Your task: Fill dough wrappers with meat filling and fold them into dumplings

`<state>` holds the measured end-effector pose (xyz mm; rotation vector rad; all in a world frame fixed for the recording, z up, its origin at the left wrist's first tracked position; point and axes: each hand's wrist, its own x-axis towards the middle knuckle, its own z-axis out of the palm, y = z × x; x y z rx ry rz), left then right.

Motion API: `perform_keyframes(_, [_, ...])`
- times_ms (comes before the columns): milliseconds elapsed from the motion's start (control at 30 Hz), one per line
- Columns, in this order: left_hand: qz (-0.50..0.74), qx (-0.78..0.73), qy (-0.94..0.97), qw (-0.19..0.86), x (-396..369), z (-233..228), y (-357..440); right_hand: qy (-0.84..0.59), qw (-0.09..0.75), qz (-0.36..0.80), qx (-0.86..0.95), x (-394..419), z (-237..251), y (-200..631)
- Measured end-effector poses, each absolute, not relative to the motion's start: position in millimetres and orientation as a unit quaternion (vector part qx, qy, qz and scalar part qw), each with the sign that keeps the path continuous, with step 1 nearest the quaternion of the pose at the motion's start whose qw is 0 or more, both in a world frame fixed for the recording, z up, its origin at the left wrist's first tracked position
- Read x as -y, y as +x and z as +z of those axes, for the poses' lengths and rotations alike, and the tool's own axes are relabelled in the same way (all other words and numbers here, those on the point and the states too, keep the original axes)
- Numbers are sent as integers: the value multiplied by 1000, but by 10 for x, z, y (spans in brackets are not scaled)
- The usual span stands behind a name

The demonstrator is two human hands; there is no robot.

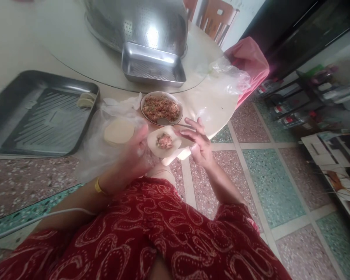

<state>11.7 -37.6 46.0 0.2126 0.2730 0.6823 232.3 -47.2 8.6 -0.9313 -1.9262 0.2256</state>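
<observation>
The left hand (137,149) cups a round pale dough wrapper (163,142) topped with pink minced filling, held just off the near edge of the cream worktop (76,58). The right hand (198,144), fingers loosely curled and holding nothing, touches the wrapper's right rim. A shallow ceramic bowl of minced filling (161,108) sits at the worktop's near edge, just behind the wrapper.

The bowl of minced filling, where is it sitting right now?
The bowl of filling stands near the table's edge in the head view, just beyond the filled wrapper on the left hand, below the small metal tray.
</observation>
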Motion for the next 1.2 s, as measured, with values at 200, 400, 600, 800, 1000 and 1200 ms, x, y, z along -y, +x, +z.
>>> perform_keyframes(200, [358,-176,111,910,351,526,42,-326,465,30,822,552,92,2308])
perform_keyframes(400, [364,-196,104,905,353,616,62,-320,457,-27,830,571,57,2261])
perform_keyframes(600, [380,-224,109,891,344,596,78,-298,460,-25,836,615,7,2201])
perform_keyframes(800, [375,-247,119,886,285,552,86,-351,477,-90,801,539,31,2437])
perform_keyframes(1000, [369,-243,148,885,213,430,111,-643,357,-112,669,49,-24,3173])
perform_keyframes(1200, [398,-250,138,872,202,404,179,-679,247,-87,686,-232,-251,3368])
